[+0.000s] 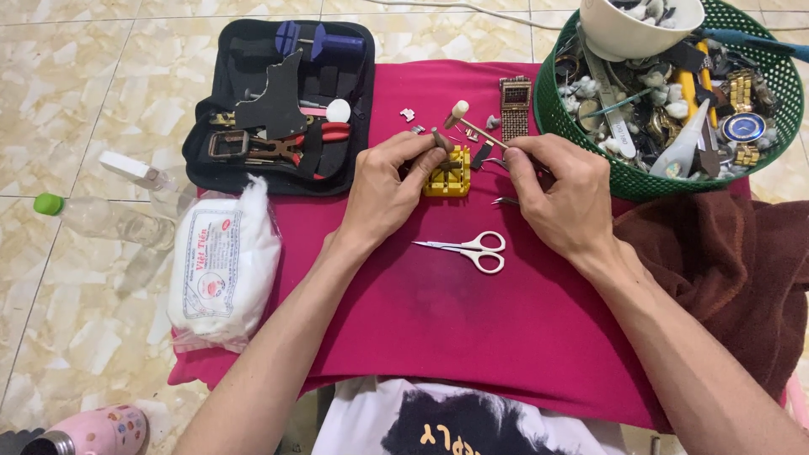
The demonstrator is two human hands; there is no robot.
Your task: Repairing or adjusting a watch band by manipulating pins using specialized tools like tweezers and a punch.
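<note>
Both my hands work at the yellow block on the pink cloth.
My left hand [389, 179] has a narrow grip on a dark piece atop the yellow block [447, 172]; my right hand [560, 190] pinches a small wooden-handled hammer [474, 124] just beside it. White-handled scissors [472, 247] lie near on the pink cloth [472, 329], green basket [630, 181] at right.

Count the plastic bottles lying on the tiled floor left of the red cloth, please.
2. A small white bottle lies near the black tool case; a clear bottle with green cap lies below it, beside the cotton bag. Others may be out of view.
</note>
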